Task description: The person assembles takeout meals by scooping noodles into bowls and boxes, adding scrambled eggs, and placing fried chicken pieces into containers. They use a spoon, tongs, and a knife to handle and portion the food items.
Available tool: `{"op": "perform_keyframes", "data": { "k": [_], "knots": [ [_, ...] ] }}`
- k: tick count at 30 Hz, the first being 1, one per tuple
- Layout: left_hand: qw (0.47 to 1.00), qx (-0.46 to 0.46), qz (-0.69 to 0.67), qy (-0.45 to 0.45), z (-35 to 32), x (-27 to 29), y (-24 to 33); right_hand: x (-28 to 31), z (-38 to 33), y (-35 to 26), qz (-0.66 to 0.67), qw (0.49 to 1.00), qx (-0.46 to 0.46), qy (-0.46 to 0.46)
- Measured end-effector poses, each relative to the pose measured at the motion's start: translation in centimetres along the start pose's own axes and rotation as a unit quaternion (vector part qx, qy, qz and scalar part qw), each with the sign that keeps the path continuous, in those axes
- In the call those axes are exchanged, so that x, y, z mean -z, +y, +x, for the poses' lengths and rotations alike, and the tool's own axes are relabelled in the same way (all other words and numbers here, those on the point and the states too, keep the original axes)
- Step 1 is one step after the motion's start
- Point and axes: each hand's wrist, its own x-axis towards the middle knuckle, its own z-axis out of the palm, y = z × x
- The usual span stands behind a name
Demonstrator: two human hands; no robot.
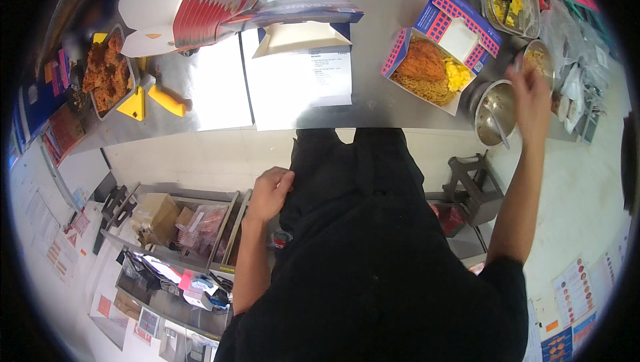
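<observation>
Reaching to the small bowl (pixel 549 57) in the head view, the right hand (pixel 531 92) would do best pinching lightly, then crossing level to the meal box (pixel 481 29) at its left. Its fingers blur; I cannot tell their grip. The left hand's (pixel 270 194) fingers curl together beside black clothing (pixel 360 182). A larger bowl (pixel 485 125) with a spoon (pixel 501 133) stands between; plastic bags (pixel 565 41) crowd the right.

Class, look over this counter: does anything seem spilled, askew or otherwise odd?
Mildly: the larger metal bowl, near the right hand, sits at the counter's front edge, its rim seeming to project past it. No spill clearly shows.
</observation>
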Motion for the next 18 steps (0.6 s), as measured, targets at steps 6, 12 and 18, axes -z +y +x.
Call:
{"op": "perform_keyframes", "data": {
  "k": [6,12,18],
  "knots": [
    [0.965,-0.212,0.150,0.034,3.9,1.1,3.3,-3.3,-16.9,-3.2,0.069,0.854,-0.296,-0.423],
    [0.944,-0.316,0.091,0.017,5.4,2.2,8.1,-12.6,-27.9,1.8,0.016,0.870,-0.197,-0.452],
    [0.884,-0.420,0.169,0.114,7.2,2.1,10.5,-14.7,-31.2,1.9,0.234,0.818,-0.330,-0.409]
  ]
}}
